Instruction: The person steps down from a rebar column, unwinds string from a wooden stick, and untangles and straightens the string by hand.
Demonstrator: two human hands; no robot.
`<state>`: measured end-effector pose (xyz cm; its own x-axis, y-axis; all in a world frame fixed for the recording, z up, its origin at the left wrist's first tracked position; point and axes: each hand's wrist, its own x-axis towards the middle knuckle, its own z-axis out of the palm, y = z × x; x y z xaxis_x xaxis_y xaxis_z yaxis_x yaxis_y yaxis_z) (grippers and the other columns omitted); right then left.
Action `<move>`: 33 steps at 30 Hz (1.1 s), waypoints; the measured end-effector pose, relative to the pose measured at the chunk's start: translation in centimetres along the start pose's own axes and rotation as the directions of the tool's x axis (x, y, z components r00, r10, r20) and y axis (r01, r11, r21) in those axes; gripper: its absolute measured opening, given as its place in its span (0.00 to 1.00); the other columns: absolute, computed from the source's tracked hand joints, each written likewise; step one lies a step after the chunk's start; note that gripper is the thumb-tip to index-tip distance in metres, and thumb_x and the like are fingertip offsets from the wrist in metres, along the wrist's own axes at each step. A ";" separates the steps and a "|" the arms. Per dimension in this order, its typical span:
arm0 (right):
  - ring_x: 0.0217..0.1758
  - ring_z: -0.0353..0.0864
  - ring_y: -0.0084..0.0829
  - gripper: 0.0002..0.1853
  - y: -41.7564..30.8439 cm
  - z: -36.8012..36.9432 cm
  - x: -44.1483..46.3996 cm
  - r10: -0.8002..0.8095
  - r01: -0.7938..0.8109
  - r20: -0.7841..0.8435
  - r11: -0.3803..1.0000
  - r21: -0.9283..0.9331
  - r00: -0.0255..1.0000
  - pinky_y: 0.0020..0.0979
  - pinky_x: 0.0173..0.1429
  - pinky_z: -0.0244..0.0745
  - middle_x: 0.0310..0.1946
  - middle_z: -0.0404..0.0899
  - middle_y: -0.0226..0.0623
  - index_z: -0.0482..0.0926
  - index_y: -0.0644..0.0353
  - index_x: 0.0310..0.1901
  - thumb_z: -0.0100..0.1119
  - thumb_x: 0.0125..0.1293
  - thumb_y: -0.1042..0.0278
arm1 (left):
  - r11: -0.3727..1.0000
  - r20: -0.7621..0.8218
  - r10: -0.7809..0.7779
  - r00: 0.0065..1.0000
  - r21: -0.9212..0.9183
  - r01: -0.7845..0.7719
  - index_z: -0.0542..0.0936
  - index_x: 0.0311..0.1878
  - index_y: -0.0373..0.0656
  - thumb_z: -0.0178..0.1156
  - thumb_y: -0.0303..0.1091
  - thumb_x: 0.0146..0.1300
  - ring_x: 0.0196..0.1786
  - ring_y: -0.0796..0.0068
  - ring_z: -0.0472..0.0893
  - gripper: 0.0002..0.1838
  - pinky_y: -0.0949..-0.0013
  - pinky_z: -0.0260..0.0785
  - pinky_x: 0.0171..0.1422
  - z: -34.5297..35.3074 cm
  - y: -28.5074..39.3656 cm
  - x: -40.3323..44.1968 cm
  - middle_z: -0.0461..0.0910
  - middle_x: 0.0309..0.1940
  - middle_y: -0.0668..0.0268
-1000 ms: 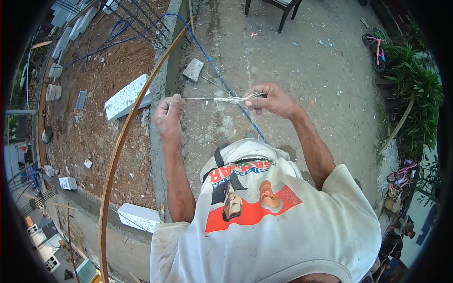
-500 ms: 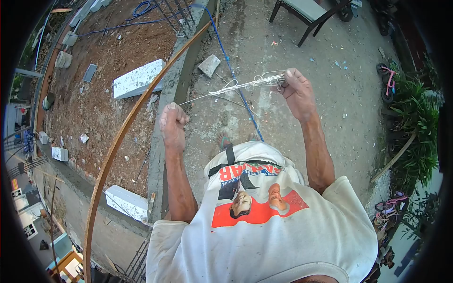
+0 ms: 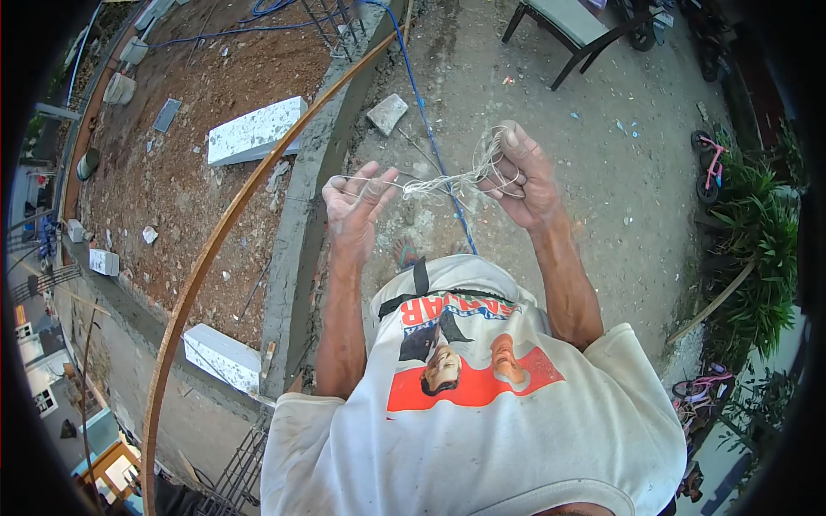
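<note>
A loose, tangled bundle of thin white string [image 3: 447, 183] hangs between my two hands at chest height, over the concrete ground. My right hand [image 3: 529, 176] grips the looped end, with the thumb up and the fingers curled round the strands. My left hand [image 3: 354, 206] has a single strand running across its bent fingers to the narrow end of the bundle. Its fingers are partly apart, the thumb near the strand. Some loops stick up beside my right thumb.
A long curved wooden strip [image 3: 215, 236] arcs along the left. Past it are a low cement wall [image 3: 297, 198], white blocks [image 3: 256, 132] and bare soil. A blue hose [image 3: 419, 99] crosses the ground near a concrete lump [image 3: 387, 113]. A lounge chair [image 3: 568, 30] stands ahead.
My hands have come closer together, so the string is slack and bunched instead of stretched. My left hand has moved right and up, its fingers loosening from a tight pinch.
</note>
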<state>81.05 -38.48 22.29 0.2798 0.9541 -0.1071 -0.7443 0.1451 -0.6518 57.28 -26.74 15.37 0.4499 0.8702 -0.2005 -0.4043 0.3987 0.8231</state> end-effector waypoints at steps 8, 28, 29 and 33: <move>0.15 0.57 0.11 0.18 -3.4 -1.2 -1.2 -0.107 0.107 0.032 0.994 0.008 0.994 0.22 0.25 0.65 0.17 0.59 0.14 0.76 0.63 0.66 0.58 0.82 0.63 | 0.989 -0.114 0.083 0.990 -0.108 -0.096 0.57 0.55 0.45 0.69 0.21 0.70 0.48 0.57 0.91 0.27 0.53 0.87 0.60 -0.1 -1.0 1.5 0.85 0.48 0.51; 0.26 0.71 0.25 0.12 -22.3 -19.9 -13.2 -0.599 0.676 -0.384 0.730 0.100 0.703 0.35 0.51 0.75 0.16 0.64 0.22 0.82 0.67 0.54 0.57 0.81 0.66 | 0.993 -0.533 -0.020 0.846 -0.112 -0.047 0.73 0.62 0.20 0.60 0.22 0.78 0.64 0.59 0.83 0.16 0.70 0.85 0.66 -20.6 1.3 2.4 0.80 0.60 0.47; 0.26 0.71 0.25 0.12 -23.7 -20.4 -13.8 -0.622 0.698 -0.396 0.712 0.073 0.676 0.35 0.51 0.75 0.16 0.64 0.22 0.82 0.67 0.54 0.57 0.81 0.66 | 0.992 -0.547 -0.040 0.836 -0.119 -0.031 0.71 0.64 0.19 0.59 0.22 0.78 0.65 0.58 0.83 0.18 0.69 0.85 0.67 -23.7 0.9 2.0 0.79 0.62 0.47; 0.26 0.72 0.26 0.09 -27.9 -23.0 -15.6 -0.667 0.762 -0.489 0.648 -0.008 0.562 0.34 0.48 0.76 0.18 0.68 0.24 0.82 0.68 0.49 0.60 0.79 0.69 | 0.998 -0.559 -0.035 0.828 -0.057 0.004 0.68 0.68 0.15 0.57 0.21 0.79 0.68 0.55 0.81 0.21 0.67 0.84 0.69 -28.5 1.7 -0.2 0.76 0.66 0.42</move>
<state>111.39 -63.45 24.88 0.9503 0.3111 0.0071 -0.2641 0.8185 -0.5102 33.86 -17.97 1.64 -0.0583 0.8688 -0.4918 -0.4472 0.4177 0.7909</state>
